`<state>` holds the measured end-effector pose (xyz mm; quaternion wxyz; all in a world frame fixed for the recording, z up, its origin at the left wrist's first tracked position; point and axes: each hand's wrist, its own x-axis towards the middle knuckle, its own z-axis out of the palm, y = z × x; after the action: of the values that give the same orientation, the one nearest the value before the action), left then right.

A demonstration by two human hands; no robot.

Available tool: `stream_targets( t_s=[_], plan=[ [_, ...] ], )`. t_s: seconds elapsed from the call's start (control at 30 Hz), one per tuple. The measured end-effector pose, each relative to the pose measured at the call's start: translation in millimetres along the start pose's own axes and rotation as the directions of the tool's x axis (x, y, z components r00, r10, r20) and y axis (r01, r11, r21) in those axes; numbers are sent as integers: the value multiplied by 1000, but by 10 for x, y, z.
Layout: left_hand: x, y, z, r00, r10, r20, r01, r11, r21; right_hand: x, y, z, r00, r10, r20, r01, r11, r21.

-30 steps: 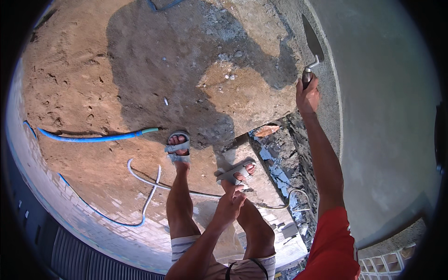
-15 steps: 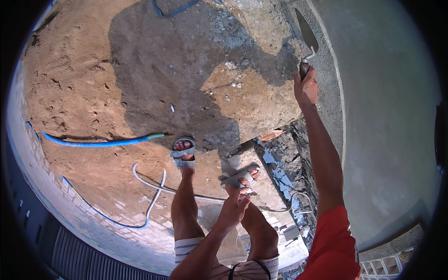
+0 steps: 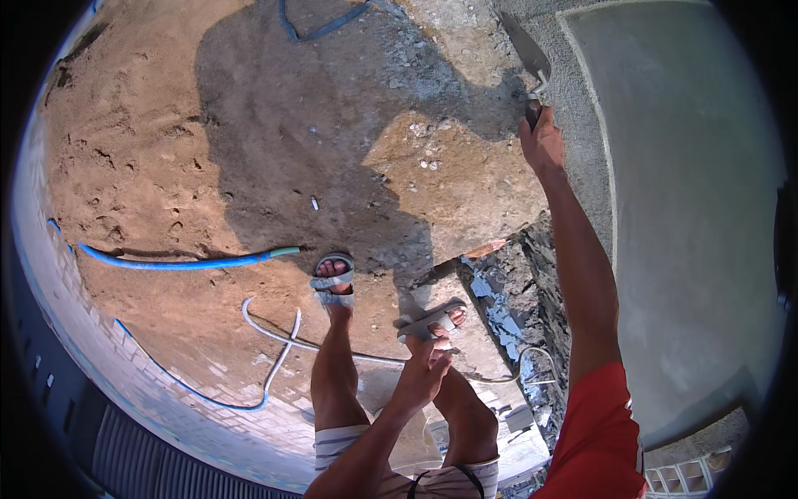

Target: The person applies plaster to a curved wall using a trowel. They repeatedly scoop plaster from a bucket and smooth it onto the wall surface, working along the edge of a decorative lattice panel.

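My right hand (image 3: 542, 141) grips the dark handle of a pointing trowel (image 3: 528, 46), held out to the upper right along a rough grey mortar strip (image 3: 582, 116) that borders a smooth wet-looking cement surface (image 3: 694, 183). My left hand (image 3: 420, 382) is low in front of me, over my legs, with fingers curled; whatever is in them, if anything, I cannot make out. My two sandaled feet (image 3: 332, 274) stand on dirt and a pale slab, beside a broken trench edge (image 3: 499, 295) with blue flakes.
A thick blue hose (image 3: 191, 263) lies left of my feet, a pale thin hose (image 3: 278, 341) loops below it, and a dark strap-like loop (image 3: 324, 29) lies at the top. A white block wall (image 3: 58, 274) curves along the left; hollow blocks (image 3: 682, 474) sit bottom right.
My right hand and the trowel have moved farther forward and slightly left along the mortar strip. The ground and my feet appear slightly lower and further right in the picture.
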<state>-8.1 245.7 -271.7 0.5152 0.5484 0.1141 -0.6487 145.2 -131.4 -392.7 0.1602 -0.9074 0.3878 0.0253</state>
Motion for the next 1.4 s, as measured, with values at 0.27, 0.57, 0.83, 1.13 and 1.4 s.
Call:
stream_targets(
  t_s=[0.27,0.57,0.83,1.13,1.4],
  plan=[
    [19,-13,-87,1000,14,-24,-14,1000,19,96,-276,-4,999,-46,-9,46,997,62],
    [7,40,-125,1000,-6,-30,5,1000,-24,199,-374,65,995,-101,-27,102,992,78],
    [9,103,-157,1000,-14,-21,15,1000,23,229,-475,18,990,-119,-77,126,988,91],
    [-7,215,-180,1000,-25,0,25,999,-41,210,-541,125,967,-126,-224,167,970,175],
    [30,168,-169,1000,-29,-5,29,1000,-10,101,-263,137,976,-48,-210,79,987,139]
  ],
)
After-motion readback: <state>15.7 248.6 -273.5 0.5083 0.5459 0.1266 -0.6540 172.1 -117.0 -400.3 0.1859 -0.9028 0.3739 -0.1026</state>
